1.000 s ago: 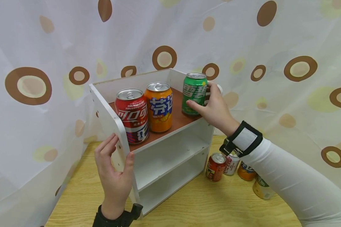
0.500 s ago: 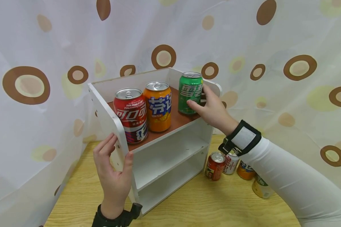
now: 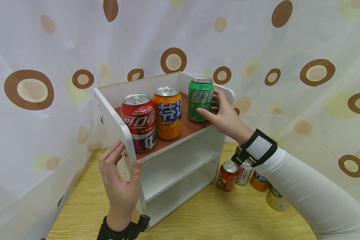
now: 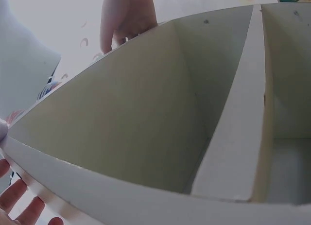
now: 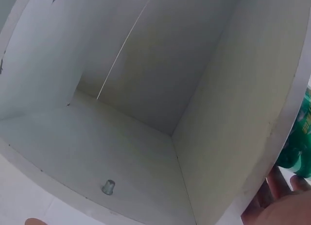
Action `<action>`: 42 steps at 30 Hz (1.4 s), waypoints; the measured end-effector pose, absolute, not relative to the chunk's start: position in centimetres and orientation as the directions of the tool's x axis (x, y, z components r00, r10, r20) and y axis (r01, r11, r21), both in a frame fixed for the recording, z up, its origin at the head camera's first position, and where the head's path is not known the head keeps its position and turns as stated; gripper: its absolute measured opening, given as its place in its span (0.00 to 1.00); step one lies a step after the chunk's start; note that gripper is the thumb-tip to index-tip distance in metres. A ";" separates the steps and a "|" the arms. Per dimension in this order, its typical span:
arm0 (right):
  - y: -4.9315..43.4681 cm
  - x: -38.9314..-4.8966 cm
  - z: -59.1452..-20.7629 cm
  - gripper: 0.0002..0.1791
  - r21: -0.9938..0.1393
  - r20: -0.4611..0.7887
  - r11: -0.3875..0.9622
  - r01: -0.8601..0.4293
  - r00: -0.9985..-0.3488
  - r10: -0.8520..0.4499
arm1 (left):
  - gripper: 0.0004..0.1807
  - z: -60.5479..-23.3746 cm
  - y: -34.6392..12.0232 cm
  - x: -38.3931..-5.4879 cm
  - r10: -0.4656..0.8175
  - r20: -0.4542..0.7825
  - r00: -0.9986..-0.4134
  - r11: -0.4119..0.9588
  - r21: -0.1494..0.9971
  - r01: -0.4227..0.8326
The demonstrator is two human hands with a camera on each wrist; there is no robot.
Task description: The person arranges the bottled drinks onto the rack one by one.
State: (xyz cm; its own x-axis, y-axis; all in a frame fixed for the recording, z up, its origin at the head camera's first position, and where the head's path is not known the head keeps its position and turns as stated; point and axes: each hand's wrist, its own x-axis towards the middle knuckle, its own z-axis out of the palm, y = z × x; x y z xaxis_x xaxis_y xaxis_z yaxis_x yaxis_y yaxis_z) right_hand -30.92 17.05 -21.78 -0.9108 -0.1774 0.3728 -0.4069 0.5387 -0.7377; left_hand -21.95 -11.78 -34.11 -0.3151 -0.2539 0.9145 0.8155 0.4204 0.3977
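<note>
My right hand (image 3: 228, 116) holds a green soda can (image 3: 199, 100), thumb across its front and fingers behind its right side. This can stands upright at the right part of the shelf unit's brown top (image 3: 184, 125). To its left, an orange soda can (image 3: 168, 113) and a red cola can (image 3: 139, 123) stand side by side. My left hand (image 3: 123, 180) rests against the left side panel of the white shelf unit (image 3: 180, 166), fingers extended along the outside and thumb by the front edge. In the left wrist view, fingers (image 4: 14, 196) show beside the panel.
On the wooden table (image 3: 228, 216), right of the unit, stand a small red can (image 3: 227, 176), a white cola can (image 3: 244, 173), an orange can (image 3: 259, 181) and a pale can (image 3: 276, 198), partly behind the right forearm. A patterned curtain (image 3: 198, 30) hangs behind.
My right hand has shifted the green can a little left along the top toward the orange can, then it stays about still. The left hand keeps its place on the panel.
</note>
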 end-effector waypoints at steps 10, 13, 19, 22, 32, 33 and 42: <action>17.0 -30.8 -22.0 0.45 -0.735 0.346 0.573 -0.362 -0.927 -0.143 | 0.36 -34.2 -11.7 -22.1 -0.260 0.917 -0.301 0.413 0.388 0.824; 17.1 -30.8 -22.0 0.43 -0.732 0.347 0.570 -0.373 -0.924 -0.158 | 0.35 -34.2 -11.7 -22.1 -0.261 0.918 -0.298 0.412 0.385 0.826; 17.4 -30.9 -22.0 0.41 -0.736 0.342 0.560 -0.380 -0.923 -0.177 | 0.36 -34.1 -11.7 -22.2 -0.261 0.918 -0.298 0.419 0.386 0.822; 17.5 -30.9 -22.1 0.41 -0.736 0.344 0.555 -0.387 -0.921 -0.185 | 0.36 -34.1 -11.7 -22.2 -0.265 0.916 -0.300 0.422 0.390 0.818; 17.8 -31.3 -22.5 0.39 -0.735 0.353 0.542 -0.407 -0.912 -0.207 | 0.37 -34.2 -11.7 -22.2 -0.272 0.916 -0.296 0.436 0.391 0.810; 17.8 -31.3 -22.5 0.39 -0.734 0.353 0.545 -0.405 -0.913 -0.203 | 0.37 -34.2 -11.7 -22.2 -0.272 0.916 -0.296 0.437 0.392 0.810; 17.9 -31.2 -22.3 0.40 -0.740 0.335 0.553 -0.383 -0.923 -0.192 | 0.37 -34.3 -11.6 -22.2 -0.278 0.914 -0.296 0.438 0.395 0.807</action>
